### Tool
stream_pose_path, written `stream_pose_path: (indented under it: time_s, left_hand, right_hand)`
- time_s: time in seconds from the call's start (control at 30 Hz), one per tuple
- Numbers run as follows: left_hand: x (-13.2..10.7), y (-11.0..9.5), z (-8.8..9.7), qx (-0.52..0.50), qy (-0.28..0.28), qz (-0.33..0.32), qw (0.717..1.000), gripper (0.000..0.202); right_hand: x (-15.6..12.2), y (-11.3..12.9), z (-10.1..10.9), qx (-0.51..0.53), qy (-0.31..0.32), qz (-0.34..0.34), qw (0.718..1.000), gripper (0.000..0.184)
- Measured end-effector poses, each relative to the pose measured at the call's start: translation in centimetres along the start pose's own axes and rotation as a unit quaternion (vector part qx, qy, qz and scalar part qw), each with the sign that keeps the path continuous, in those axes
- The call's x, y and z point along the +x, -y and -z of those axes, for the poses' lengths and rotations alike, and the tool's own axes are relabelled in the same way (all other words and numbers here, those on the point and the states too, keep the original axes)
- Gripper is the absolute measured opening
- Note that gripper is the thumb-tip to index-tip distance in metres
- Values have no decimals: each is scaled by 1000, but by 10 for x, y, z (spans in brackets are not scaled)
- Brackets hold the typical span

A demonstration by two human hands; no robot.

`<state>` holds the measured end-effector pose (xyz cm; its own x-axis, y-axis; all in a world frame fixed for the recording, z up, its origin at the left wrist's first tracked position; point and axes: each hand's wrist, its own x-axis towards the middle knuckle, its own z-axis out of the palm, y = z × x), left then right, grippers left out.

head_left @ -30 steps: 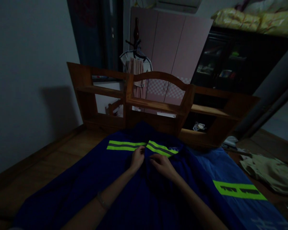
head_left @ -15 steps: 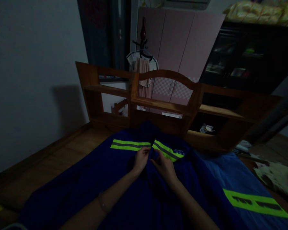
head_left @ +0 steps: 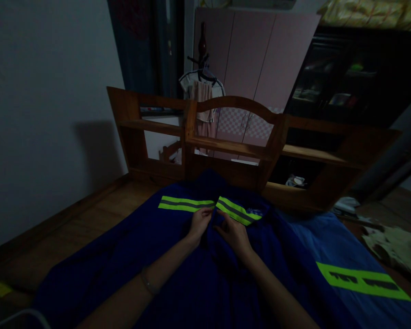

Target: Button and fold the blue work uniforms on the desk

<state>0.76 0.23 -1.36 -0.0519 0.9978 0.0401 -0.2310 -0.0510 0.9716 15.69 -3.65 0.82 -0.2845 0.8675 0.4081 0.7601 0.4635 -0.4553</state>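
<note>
Both sets of fingertips meet at the chest opening of the blue jacket [head_left: 123,260]. The left hand [head_left: 199,222] and right hand [head_left: 233,233] each seem to pinch an edge of cloth, fingers curled nearly closed, though the dim light blurs the grip. It lies spread flat on the wooden platform [head_left: 89,219], with its reflective stripes [head_left: 187,203] just beyond the knuckles. Fastening the front looks to be the step in hand, and it calls for keeping both edges aligned.

The jacket [head_left: 198,274] is dark blue cloth, matt and softly creased. Its yellow-green stripes [head_left: 185,204] look like smooth, shiny tape, though the light is poor. The headboard [head_left: 233,148] is brown wood with a faint varnish sheen. The boards [head_left: 89,219] beside the cloth are matt wood.
</note>
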Motion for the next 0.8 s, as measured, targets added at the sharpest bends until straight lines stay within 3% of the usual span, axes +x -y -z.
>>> stream_pose_path:
  time_s: [0.37,0.8]
  left_hand:
    - [-6,-9,-2,-22,5,23,999,17]
    - [3,-1,4,-6,8,26,1000,17]
  right_hand:
    - [1,-1,-3,9,4,-22,1000,44]
    - [-1,-2,-3,15,-1,-8,1000,36]
